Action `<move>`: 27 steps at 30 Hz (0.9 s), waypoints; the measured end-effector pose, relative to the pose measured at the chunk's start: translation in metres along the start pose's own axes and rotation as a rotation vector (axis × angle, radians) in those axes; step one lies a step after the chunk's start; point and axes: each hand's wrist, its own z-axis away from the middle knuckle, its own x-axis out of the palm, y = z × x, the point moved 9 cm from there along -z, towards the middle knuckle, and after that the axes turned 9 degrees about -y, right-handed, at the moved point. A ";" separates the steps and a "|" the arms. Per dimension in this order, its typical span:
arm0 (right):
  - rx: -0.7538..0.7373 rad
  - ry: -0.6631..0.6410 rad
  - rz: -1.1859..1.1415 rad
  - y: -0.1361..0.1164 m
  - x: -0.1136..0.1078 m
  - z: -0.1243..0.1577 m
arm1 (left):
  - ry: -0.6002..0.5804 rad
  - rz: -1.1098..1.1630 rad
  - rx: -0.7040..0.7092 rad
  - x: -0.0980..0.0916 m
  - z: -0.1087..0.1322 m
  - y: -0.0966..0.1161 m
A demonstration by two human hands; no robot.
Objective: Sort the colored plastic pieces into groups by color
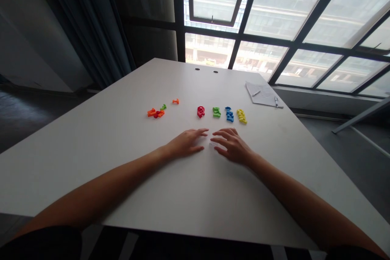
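Coloured plastic pieces (pixel 216 112) lie just beyond the spread fingers (pixel 201 132).

I see a white table (pixel 100 162) with small plastic pieces in plain colours: red pieces (pixel 200 111), green pieces (pixel 216 112), blue pieces (pixel 229 116), yellow pieces (pixel 241 116), and orange pieces (pixel 151 112) mixed with little red and green.

From my remote seat I see daylight pouring through tall black-framed windows (pixel 292 28) beyond a white table (pixel 91 162), dark curtains (pixel 102 20) hanging left, a grey floor (pixel 344 162), and a building outside (pixel 210 48), too washed out to read well.
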 end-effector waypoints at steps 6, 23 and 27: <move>0.006 -0.034 0.019 0.012 -0.001 0.003 | 0.144 -0.171 -0.104 -0.035 0.008 -0.030; 0.161 0.076 0.038 0.083 -0.003 0.028 | 0.393 -0.317 -0.641 -0.124 0.079 -0.179; 0.172 0.093 0.030 0.084 -0.005 0.030 | 0.372 -0.240 -0.497 -0.111 0.061 -0.151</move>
